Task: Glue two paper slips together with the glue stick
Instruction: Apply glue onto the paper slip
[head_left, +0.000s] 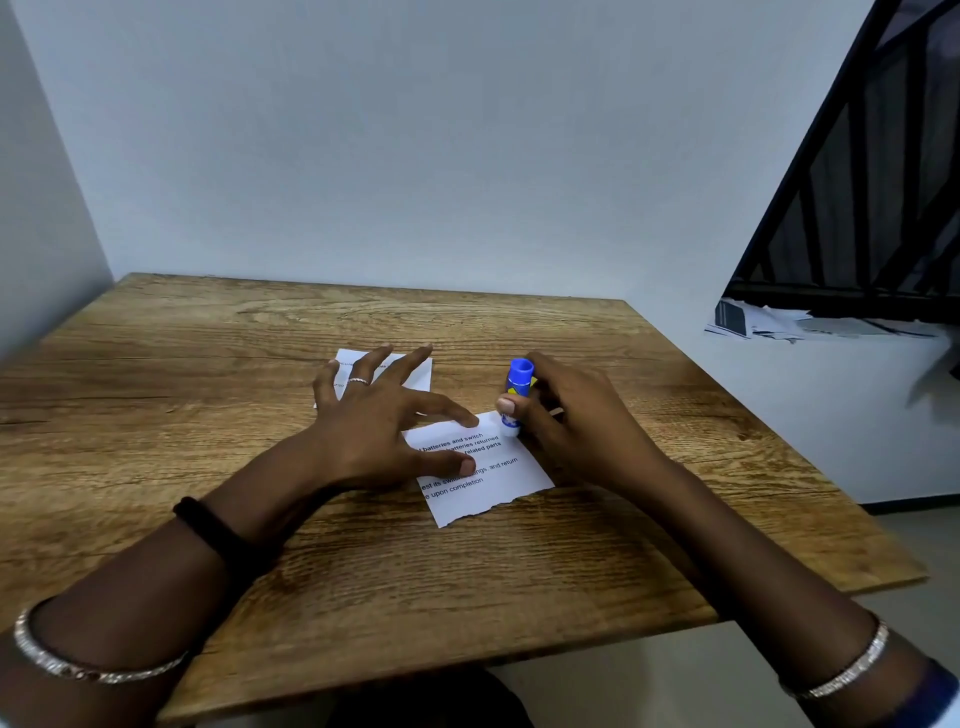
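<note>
**Grip state.** The fingers (451, 410) of the left hand (374, 423) are spread wide and straight. The forefinger and thumb press flat on the left part of the near slip (491, 486). The other fingers reach over the far slip (418, 373); whether they touch it cannot be told. The fingers (510, 406) of the right hand (576, 423) are curled round the glue stick (518, 387) and hold it about upright. Its lower end rests on the far right corner of the near slip. The glue face itself is hidden.

**Position of parts.** Both slips lie flat on the counter (208, 374), the far slip just beyond the near one, apart from it. The near slip lies printed side up, with a torn near edge.

**Probable faults.**
- Paper drag: the left hand pins only the left side. A stroke toward the right or near edge probably lifts or creases the free corner.
- Tearing: the ragged near edge looks weak. Heavy pressure there may rip it.
- Overrun: the stick stands at the very corner. A stroke past the edge likely puts glue on the counter, and the slip then sticks to the wood.
- Smearing: glue laid close to the left thumb may foul the skin and lift the paper with it.
- Misalignment: the far slip sits partly under the left hand and could shift when that hand lifts.
</note>
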